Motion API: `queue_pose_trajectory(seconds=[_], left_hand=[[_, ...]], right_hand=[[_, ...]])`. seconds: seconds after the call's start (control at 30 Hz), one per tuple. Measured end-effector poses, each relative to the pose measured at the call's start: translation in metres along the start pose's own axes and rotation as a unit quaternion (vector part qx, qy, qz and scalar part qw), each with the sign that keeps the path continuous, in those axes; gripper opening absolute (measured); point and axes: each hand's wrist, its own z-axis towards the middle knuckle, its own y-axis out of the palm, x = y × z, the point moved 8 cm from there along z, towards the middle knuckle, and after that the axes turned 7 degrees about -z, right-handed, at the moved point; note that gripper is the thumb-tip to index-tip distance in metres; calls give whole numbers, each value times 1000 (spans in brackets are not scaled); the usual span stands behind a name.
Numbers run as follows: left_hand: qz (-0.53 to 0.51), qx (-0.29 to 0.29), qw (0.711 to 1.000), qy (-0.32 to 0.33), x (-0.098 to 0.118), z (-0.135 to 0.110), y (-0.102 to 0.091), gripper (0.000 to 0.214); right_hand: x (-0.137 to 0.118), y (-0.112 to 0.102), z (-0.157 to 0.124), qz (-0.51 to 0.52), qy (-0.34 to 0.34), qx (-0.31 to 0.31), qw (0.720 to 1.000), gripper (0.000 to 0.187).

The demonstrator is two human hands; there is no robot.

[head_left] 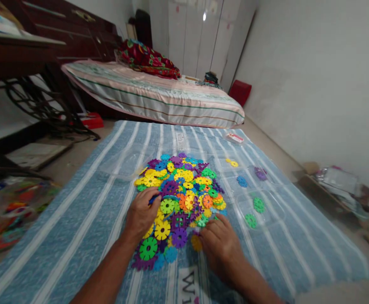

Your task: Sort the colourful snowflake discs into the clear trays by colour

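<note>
A heap of notched plastic discs (pixel 167 205) in yellow, green, purple, orange and blue lies on a blue-and-white striped cloth, with purple square pieces mixed in. At the left side of the heap, my left hand (pixel 141 211) is closed, and a dark blue notched piece (pixel 153 199) shows between its thumb and fingers. My right hand (pixel 220 240) is at the lower right edge with its fingers curled. A blurred yellow-orange notched disc (pixel 196 242) is at its fingertips, partly covered by them.
Right of the heap, two green discs (pixel 259 204) lie in a clear plastic lid or tray (pixel 281 217). A blue disc (pixel 242 181), a purple piece (pixel 260 173) and joined yellow pieces (pixel 233 163) lie farther back. Beyond the striped cloth (pixel 86 228) stands a bed (pixel 159 99).
</note>
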Motion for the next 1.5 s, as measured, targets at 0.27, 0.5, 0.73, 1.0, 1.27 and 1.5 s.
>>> queue_pose_trajectory(seconds=[0.27,0.5,0.73,1.0,1.27,1.5], left_hand=[[0,-7,1000,0,2,1,-2,25],[-2,-3,1000,2,3,0,-2,23],[0,-7,1000,-4,6,-2,1,19],[-5,-18,1000,-24,10,-2,-1,18],[-3,-25,999,-35,10,-3,-1,18],[-5,-25,999,-25,9,0,0,21]], right_hand=[[142,-79,28,-233,76,65,967,26],[250,-118,34,-405,218,72,885,35],[99,-41,26,-76,64,68,993,19],[-8,33,15,27,23,-43,998,35],[-14,42,3,47,38,-44,997,22],[-10,27,1,97,58,5,994,10]])
